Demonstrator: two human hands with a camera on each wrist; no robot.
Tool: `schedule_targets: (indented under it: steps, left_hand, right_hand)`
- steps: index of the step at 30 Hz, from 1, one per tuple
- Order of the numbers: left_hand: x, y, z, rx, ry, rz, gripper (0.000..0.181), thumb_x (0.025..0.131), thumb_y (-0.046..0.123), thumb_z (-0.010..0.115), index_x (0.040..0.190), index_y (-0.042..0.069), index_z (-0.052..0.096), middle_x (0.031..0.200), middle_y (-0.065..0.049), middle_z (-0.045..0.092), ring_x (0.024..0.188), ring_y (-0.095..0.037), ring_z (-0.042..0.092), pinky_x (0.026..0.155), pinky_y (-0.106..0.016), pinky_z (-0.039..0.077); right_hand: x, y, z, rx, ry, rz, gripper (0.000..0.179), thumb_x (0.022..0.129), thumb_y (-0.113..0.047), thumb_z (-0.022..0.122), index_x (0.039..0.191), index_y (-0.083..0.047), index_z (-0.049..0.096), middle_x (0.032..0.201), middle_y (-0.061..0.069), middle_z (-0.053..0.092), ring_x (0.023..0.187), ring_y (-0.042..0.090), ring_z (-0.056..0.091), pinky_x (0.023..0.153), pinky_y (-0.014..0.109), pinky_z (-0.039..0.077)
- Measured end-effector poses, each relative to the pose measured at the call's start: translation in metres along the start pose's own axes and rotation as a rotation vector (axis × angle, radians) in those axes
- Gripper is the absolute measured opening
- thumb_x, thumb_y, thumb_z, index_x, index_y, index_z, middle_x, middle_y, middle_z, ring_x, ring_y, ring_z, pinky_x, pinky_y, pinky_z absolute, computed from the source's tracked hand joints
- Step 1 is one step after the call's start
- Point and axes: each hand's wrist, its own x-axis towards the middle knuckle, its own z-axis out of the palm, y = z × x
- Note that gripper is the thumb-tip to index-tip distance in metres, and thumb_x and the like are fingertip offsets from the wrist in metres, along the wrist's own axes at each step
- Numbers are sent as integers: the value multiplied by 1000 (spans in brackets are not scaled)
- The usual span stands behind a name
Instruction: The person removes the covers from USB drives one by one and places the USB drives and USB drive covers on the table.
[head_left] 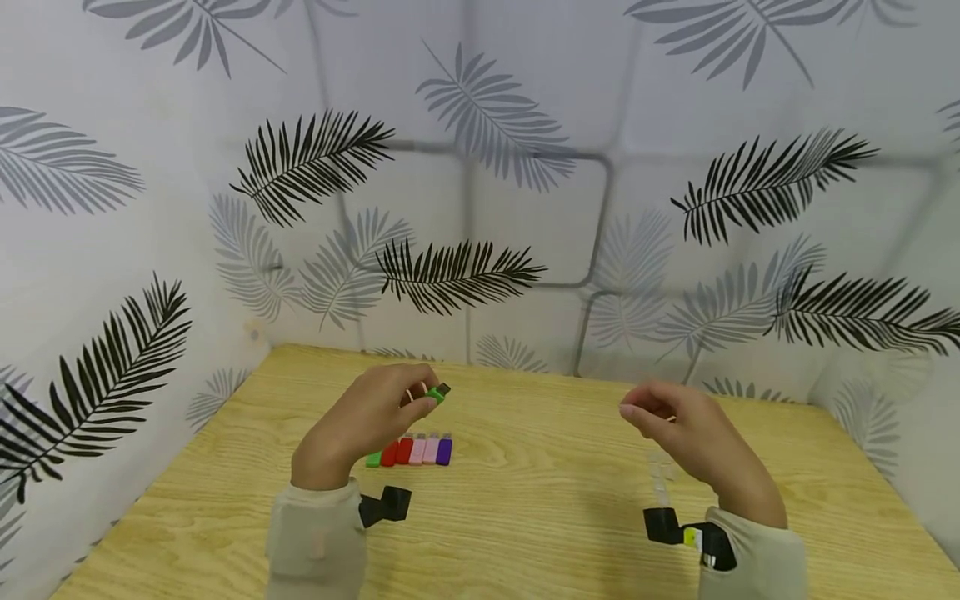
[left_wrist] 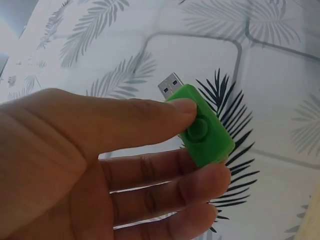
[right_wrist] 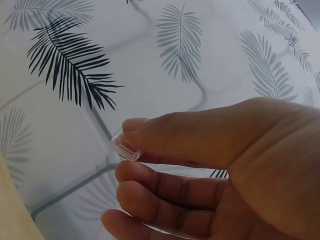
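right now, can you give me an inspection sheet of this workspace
surface: light wooden table, bare grain showing.
job's things: green USB stick with its plug bare; clear cap.
clutter: row of coloured USB sticks; clear caps lie on the table.
grips: left hand pinches the green stick; right hand pinches the clear cap.
cables: nothing seen.
surroundings: leaf-print walls.

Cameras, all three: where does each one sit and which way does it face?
Head: looks forward and down at the table; both hands and sleeves show.
Left wrist: behind the left hand, facing the wall; green USB stick.
Right wrist: behind the right hand, facing the wall; clear cap.
Shared: the stick also shows from the head.
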Motion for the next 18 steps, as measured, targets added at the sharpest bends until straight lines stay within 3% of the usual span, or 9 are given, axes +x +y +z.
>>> schedule_targets:
  steps: [7,12,18]
  left_hand:
    - [-1,-14,0,-43,-13,-62,7,94,10,63,101,9,65,86,-5,65,66,-14,58,63,-30,49]
    - [-3,-29,-2,-51,-18,-115,10,94,9,62,104,7,64,87,-6,65,69,-14,59,65,-31,50]
    - [-5,-47,-2,-49,-34,-218,14,94,8,62,108,5,63,85,-6,64,66,-15,58,61,-32,47]
  right_hand:
    - [-1,20,-2,18,1,96,30,96,-34,60,109,-7,65,99,5,67,83,15,64,73,35,51]
    - [-3,35,-4,75,0,163,28,96,-26,62,108,0,58,90,7,66,78,17,64,73,34,52]
    - [-1,43,0,81,-17,165,21,95,-19,64,100,1,58,80,6,62,73,19,61,67,32,50]
